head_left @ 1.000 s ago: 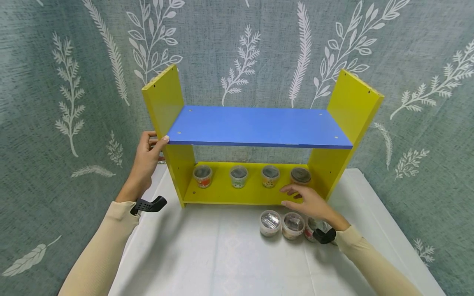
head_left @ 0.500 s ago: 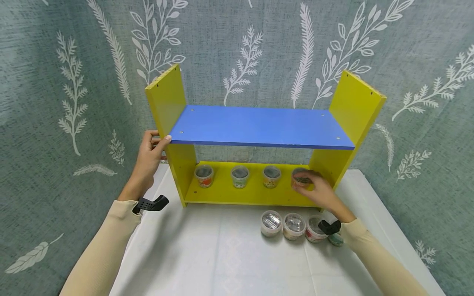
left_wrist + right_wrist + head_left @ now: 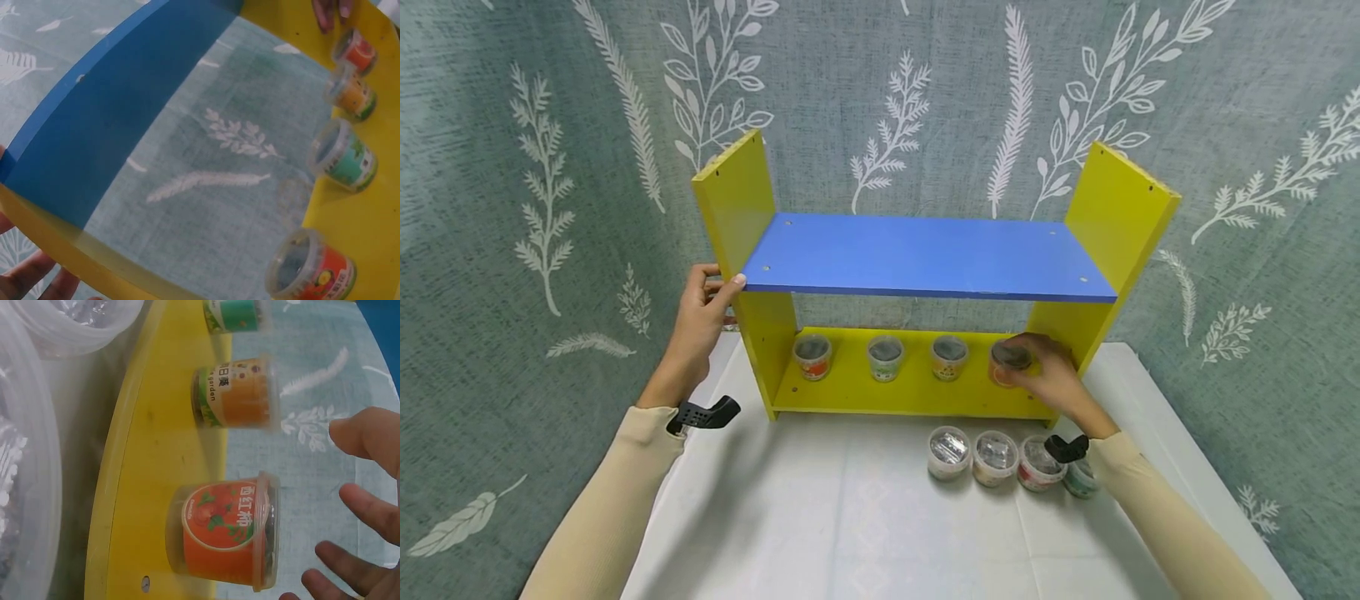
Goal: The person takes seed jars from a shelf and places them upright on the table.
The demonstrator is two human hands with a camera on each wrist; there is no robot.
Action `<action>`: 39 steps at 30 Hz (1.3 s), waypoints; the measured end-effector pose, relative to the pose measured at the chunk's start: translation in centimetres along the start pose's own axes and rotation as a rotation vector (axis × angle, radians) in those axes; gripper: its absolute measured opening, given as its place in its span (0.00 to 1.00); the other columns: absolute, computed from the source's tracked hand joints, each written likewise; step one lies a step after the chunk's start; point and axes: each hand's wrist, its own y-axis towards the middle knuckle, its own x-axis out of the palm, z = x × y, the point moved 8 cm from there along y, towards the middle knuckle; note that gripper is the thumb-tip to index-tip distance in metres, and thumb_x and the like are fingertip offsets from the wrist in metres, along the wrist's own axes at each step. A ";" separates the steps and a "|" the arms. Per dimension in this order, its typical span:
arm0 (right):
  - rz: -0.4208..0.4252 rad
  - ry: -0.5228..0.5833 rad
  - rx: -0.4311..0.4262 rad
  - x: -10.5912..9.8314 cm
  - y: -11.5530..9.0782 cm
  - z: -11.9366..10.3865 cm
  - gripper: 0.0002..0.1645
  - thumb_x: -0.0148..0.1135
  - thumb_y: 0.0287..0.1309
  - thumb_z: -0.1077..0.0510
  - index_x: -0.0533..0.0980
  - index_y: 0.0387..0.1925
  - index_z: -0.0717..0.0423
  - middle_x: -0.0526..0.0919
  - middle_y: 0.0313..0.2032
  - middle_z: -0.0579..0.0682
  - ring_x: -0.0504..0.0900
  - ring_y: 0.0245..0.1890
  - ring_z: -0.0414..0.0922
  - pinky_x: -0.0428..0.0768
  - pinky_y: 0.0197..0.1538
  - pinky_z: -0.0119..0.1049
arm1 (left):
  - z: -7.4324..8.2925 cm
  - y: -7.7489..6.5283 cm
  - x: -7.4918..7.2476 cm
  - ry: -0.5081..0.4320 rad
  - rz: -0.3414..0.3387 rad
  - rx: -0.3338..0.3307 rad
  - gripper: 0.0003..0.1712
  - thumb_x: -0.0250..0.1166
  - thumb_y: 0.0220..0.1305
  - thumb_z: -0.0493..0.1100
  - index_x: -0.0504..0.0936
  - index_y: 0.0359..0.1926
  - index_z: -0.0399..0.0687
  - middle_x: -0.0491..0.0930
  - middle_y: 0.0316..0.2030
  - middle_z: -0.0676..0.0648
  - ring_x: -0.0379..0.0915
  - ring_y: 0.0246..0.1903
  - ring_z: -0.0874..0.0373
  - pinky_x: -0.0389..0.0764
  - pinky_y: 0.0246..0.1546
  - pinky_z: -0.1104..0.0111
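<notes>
My left hand (image 3: 698, 321) grips the left yellow side panel (image 3: 733, 196) of a shelf, thumb on the front corner of the blue board (image 3: 925, 254). Its fingers lie outside the panel. My right hand (image 3: 1054, 377) is at the rightmost plastic cup (image 3: 1002, 375) on the yellow bottom board. In the right wrist view, spread fingers stand apart from the lid of that orange tomato-label cup (image 3: 219, 528). Left of it on the board stand a yellow-orange cup (image 3: 949, 358), a green cup (image 3: 884, 358) and a red-orange cup (image 3: 812, 357).
Several more lidded cups stand on the white tablecloth (image 3: 850, 517) before the shelf: a clear one (image 3: 947, 454), a beige one (image 3: 995, 458), a red one (image 3: 1041, 464) and a green one (image 3: 1081, 481). Patterned cloth (image 3: 925, 150) hangs behind.
My right hand has moved back and to the right, from in front of the bottom board to the rightmost cup. My left hand keeps its grip on the shelf. The cups stay put.
</notes>
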 end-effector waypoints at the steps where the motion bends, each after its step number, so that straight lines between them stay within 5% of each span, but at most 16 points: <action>1: 0.001 -0.008 0.004 0.0 0.1 0.1 0.28 0.69 0.56 0.53 0.73 0.55 0.63 0.73 0.55 0.62 0.70 0.54 0.60 0.68 0.54 0.57 | 0.0 0.0 0.0 0.001 0.000 0.001 0.30 0.56 0.66 0.62 0.61 0.60 0.54 0.66 0.51 0.48 0.64 0.50 0.51 0.68 0.45 0.54; 14: -0.014 -0.043 0.196 0.6 0.8 2.0 0.38 0.67 0.58 0.48 0.64 0.64 0.61 0.63 0.64 0.63 0.62 0.63 0.61 0.62 0.61 0.58 | -0.1 0.0 0.0 0.008 0.006 -0.009 0.29 0.56 0.66 0.63 0.61 0.60 0.55 0.66 0.51 0.47 0.64 0.50 0.52 0.68 0.46 0.54; 31: -0.049 -0.052 0.308 1.6 1.3 3.6 0.46 0.66 0.58 0.49 0.57 0.67 0.71 0.64 0.62 0.70 0.65 0.60 0.63 0.66 0.59 0.58 | 0.0 0.0 -0.1 0.000 -0.001 -0.006 0.29 0.56 0.66 0.62 0.61 0.60 0.55 0.67 0.50 0.48 0.64 0.49 0.52 0.68 0.45 0.54; 39: -0.062 -0.042 0.363 1.9 1.1 4.0 0.31 0.65 0.58 0.44 0.69 0.47 0.66 0.73 0.37 0.61 0.73 0.34 0.53 0.76 0.32 0.42 | -0.1 0.1 -0.1 -0.002 -0.004 -0.002 0.29 0.55 0.66 0.62 0.61 0.60 0.55 0.66 0.51 0.48 0.64 0.49 0.51 0.68 0.45 0.54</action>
